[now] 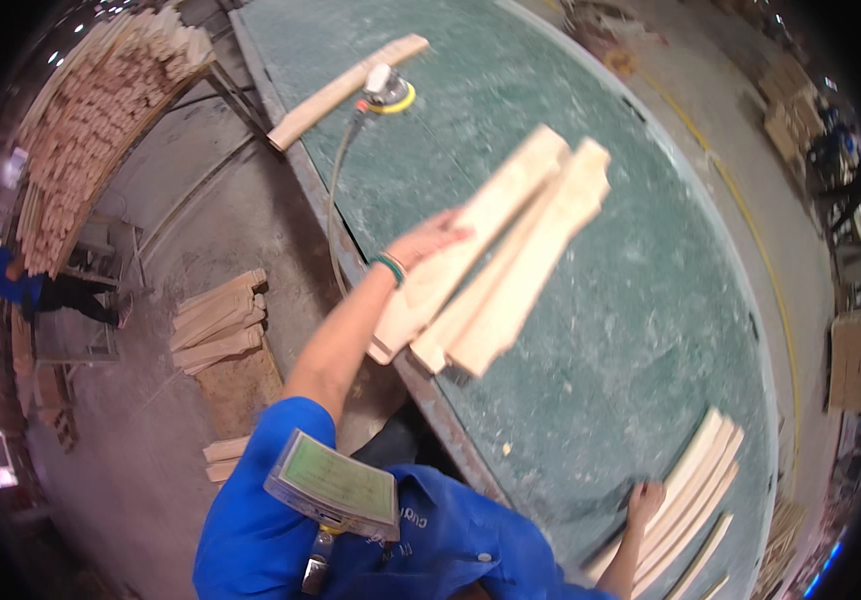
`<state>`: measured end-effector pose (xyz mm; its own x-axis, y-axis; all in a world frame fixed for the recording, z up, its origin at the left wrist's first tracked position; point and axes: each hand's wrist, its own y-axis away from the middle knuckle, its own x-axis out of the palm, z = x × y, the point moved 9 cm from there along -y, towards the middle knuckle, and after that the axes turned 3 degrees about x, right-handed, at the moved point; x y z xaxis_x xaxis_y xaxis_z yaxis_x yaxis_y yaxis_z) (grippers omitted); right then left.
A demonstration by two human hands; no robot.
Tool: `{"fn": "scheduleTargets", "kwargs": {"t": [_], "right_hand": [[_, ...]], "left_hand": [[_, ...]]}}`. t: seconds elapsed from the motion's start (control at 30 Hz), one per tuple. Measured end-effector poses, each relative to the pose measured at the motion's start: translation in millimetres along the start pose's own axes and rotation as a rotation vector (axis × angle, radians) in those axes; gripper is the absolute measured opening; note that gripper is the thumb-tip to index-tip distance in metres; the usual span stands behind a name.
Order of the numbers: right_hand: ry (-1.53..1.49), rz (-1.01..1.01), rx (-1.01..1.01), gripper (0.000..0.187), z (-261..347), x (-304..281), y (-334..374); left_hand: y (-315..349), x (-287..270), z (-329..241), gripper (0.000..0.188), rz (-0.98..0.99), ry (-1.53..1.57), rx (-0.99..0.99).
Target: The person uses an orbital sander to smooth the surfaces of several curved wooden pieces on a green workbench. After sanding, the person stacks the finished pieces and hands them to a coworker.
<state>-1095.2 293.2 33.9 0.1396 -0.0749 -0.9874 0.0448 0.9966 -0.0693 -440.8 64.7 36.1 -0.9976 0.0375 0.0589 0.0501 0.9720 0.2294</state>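
Note:
My left hand (429,240), with a green band at the wrist, grips the side of a pale shaped wooden board (491,205). That board slants across the green table, its lower end by the near edge. Close on its right lie more shaped boards (541,265), side by side and slightly blurred. Far to the right, my right hand (646,503) is closed at the left side of a row of curved wooden slats (686,490). Its fingertips are partly hidden against the outermost slat.
A round sander (388,92) with a yellow rim and a hose (336,200) rests on the table (621,330) beside a long wooden piece (346,92). Wood is stacked on a rack (111,120) and on the floor (219,320). Another person (26,283) is at the far left.

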Motion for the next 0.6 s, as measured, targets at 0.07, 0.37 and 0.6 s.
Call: {"fn": "scheduleTargets", "kwargs": {"t": [0.07, 0.37, 0.6], "right_hand": [[-0.009, 0.0, 0.209, 0.016, -37.1, -10.3, -3.2], [-1.611, 0.148, 0.569, 0.065, 184.6, 64.3, -106.7], [-1.351, -0.073, 0.585, 0.069, 172.6, 22.7, -82.3]], "left_hand": [[-8.5, 55.3, 12.6, 0.085, 0.119, 0.023, -0.035], [21.6, 222.0, 40.5, 0.103, 0.467, -0.266, 0.067], [9.7, 78.8, -54.3, 0.05, 0.225, -0.286, 0.415]]}}
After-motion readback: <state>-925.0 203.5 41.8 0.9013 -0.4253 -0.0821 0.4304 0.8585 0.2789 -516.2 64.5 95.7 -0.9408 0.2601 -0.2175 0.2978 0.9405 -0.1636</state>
